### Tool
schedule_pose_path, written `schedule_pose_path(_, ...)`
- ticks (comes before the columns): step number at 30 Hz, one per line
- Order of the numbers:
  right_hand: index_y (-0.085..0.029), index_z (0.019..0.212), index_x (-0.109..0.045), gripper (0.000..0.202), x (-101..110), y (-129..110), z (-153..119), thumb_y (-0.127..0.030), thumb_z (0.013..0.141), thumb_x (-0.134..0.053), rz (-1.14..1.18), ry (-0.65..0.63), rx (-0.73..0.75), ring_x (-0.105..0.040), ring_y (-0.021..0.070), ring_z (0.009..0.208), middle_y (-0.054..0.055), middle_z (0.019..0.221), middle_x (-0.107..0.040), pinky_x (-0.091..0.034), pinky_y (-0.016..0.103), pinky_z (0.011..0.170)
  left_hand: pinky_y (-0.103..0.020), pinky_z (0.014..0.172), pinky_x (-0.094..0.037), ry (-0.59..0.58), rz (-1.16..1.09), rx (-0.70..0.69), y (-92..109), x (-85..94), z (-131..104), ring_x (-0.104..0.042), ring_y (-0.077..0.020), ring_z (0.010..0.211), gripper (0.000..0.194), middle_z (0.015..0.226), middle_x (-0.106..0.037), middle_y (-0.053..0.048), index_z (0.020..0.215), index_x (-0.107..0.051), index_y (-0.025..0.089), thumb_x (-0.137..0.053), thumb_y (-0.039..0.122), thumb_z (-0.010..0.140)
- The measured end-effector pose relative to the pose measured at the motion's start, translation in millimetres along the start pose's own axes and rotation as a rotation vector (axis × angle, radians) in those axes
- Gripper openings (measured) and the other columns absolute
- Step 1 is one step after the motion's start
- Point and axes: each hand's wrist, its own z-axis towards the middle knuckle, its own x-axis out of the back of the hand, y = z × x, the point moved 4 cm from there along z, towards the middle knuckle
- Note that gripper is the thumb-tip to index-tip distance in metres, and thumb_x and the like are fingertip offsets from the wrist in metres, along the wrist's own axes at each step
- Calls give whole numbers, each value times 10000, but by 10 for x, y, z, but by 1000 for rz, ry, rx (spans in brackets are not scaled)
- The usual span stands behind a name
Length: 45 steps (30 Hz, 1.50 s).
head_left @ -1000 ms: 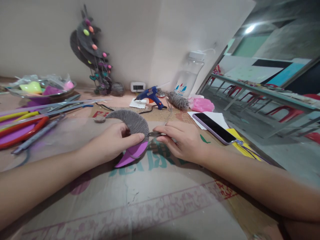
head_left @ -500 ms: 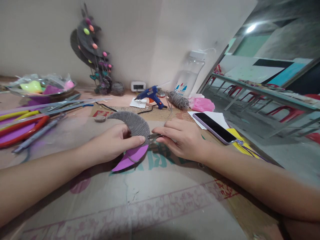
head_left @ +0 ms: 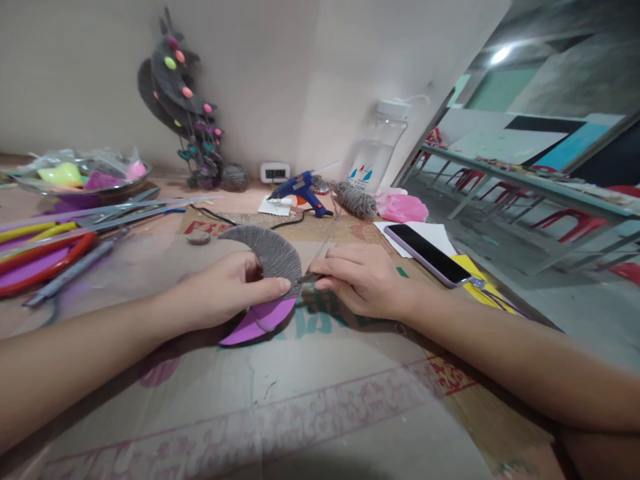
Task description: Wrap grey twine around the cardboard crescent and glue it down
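Note:
My left hand (head_left: 233,287) is closed on a crescent moon shape (head_left: 273,253), its thumb pressed flat on the front. Grey yarn covers the upper part of the crescent in close wraps, while the lower tip shows bare purple with a loose strand across it. At the crescent's right edge, my right hand (head_left: 357,277) pinches a short dark length of what looks like grey yarn (head_left: 311,277) between thumb and forefinger. A thin strand runs up behind that hand towards a grey yarn skein (head_left: 356,200).
A blue glue gun (head_left: 303,192), a small digital clock (head_left: 275,173) and a water bottle (head_left: 377,150) stand at the back. Scissors (head_left: 47,263) and a bowl (head_left: 83,190) lie left. A phone (head_left: 427,255) rests right. A decorated moon hanging (head_left: 180,100) is against the wall.
The right fingers have shifted slightly down and left, closer to the crescent's edge. The crescent has turned a little in my left hand, which keeps its grip.

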Motion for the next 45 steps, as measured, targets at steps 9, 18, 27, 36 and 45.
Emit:
schedule_pose_path(9,-134,1002,-597,279,-8,12,-17,-343,892,-448,43,-3,-122,-529,130,684,56,783,-612,-394,249,622,-226,485,-350,-1,-22,-26,-4,-4,27,-524,-143,584,319,671,-600,7,718,-600,170,-492,462,785)
schedule_pose_path(18,-134,1018,-593,272,-19,-9,-11,-327,898,-443,-3,-26,-98,-520,130,679,51,774,-606,-383,249,612,-212,458,-337,65,-6,-29,-13,16,25,-486,-118,534,315,614,-560,26,644,-571,171,-522,452,778)
schedule_pose_path(27,-130,1007,-608,276,-12,-12,-13,-331,897,-453,-52,8,-77,-518,127,656,45,737,-599,-374,248,590,-211,523,-386,42,-64,-28,13,16,37,-536,-135,611,262,684,-615,18,706,-613,173,-522,408,781)
schedule_pose_path(36,-123,997,-620,257,-22,-9,-17,-307,887,-479,-31,0,-89,-530,130,665,51,753,-621,-393,248,602,-215,534,-390,8,-49,-50,13,7,41,-530,-131,618,266,698,-606,17,724,-610,168,-508,403,794)
schedule_pose_path(45,-120,978,-637,252,-5,-12,-4,-284,894,-465,-13,27,-107,-529,122,638,46,725,-624,-382,241,581,-200,456,-331,57,-34,-47,24,18,37,-461,-100,502,246,588,-555,42,679,-621,175,-536,384,778)
